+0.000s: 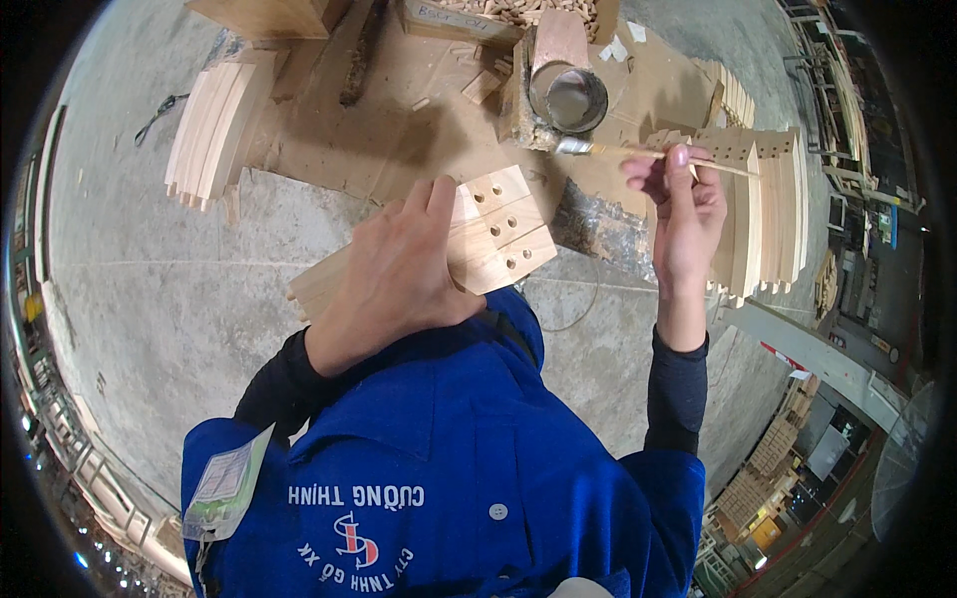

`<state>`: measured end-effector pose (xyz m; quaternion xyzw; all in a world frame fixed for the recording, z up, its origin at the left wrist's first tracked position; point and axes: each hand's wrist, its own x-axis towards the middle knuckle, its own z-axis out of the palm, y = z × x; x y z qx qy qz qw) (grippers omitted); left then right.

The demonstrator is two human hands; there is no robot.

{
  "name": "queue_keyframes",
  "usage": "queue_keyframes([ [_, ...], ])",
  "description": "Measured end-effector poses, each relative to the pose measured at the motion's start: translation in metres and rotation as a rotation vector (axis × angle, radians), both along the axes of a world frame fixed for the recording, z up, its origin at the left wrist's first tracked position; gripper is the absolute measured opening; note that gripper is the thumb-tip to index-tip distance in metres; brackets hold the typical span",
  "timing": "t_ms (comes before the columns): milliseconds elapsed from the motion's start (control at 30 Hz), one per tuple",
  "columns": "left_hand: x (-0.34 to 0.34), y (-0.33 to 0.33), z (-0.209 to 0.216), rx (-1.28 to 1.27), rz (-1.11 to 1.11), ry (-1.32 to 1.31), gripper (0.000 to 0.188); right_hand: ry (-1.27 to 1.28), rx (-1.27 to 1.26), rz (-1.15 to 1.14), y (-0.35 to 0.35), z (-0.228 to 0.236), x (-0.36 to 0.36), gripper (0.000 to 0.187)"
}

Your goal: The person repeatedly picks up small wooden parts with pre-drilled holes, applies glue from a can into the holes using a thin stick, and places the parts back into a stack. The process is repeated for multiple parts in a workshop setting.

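My left hand (399, 264) is closed around several wooden pieces (503, 231) held side by side in front of my chest. Their end faces point up and right, and each shows a pair of drilled holes. Between thumb and fingers, my right hand (686, 204) pinches a thin brush (638, 151) by its wooden handle. The brush lies nearly level, its pale tip pointing left, just below a round glue pot (576, 100). Whitish stuff shows inside the pot. Brush and wooden pieces are apart.
A cardboard-covered table (419, 130) spans the far side. On it are a box of wooden dowels (469, 22), loose dowels and a dark stick (361, 60). Curved wooden pieces stand stacked at left (219, 130); a stack of drilled pieces (763, 209) stands at right.
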<state>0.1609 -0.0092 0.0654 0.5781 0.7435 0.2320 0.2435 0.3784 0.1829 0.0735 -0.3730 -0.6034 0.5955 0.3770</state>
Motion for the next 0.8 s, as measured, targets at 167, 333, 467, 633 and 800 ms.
queue_keyframes([
  [167, 0.003, 0.002, 0.0, 0.012, -0.016, 0.002, 0.075, -0.16, 0.299, 0.173, -0.037, 0.022, -0.018, 0.012],
  [333, 0.004, 0.001, -0.002, 0.046, -0.035, -0.001, 0.075, -0.237, 0.543, 0.174, -0.039, 0.02, -0.029, 0.012],
  [467, 0.005, 0.002, -0.002, 0.047, -0.033, -0.009, 0.075, -0.31, 0.656, 0.216, -0.036, 0.02, -0.032, 0.014],
  [633, 0.003, 0.002, -0.001, 0.031, -0.027, -0.016, 0.075, -0.318, 0.688, 0.23, -0.034, 0.017, -0.036, 0.017],
  [800, 0.002, 0.001, -0.001, 0.045, -0.027, -0.024, 0.074, -0.35, 0.737, 0.255, -0.032, 0.018, -0.04, 0.017],
])
